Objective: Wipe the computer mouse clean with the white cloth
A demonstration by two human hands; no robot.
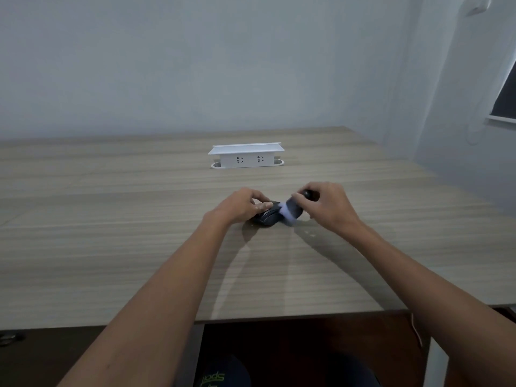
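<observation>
A dark computer mouse (266, 218) lies on the wooden table (139, 247), a little right of centre. My left hand (244, 205) rests on its left side, with the fingers laid over its top, and holds it down. My right hand (331, 209) is closed on the white cloth (287, 213), which is blurred and looks part white, part grey. The cloth touches the right side of the mouse. A small dark round part (309, 194) shows above my right fingers; I cannot tell what it is.
A white socket box (245, 157) with two outlets stands on the table behind the mouse, near the back wall. The table's front edge (279, 317) runs below my forearms. A dark window (506, 93) is at the far right.
</observation>
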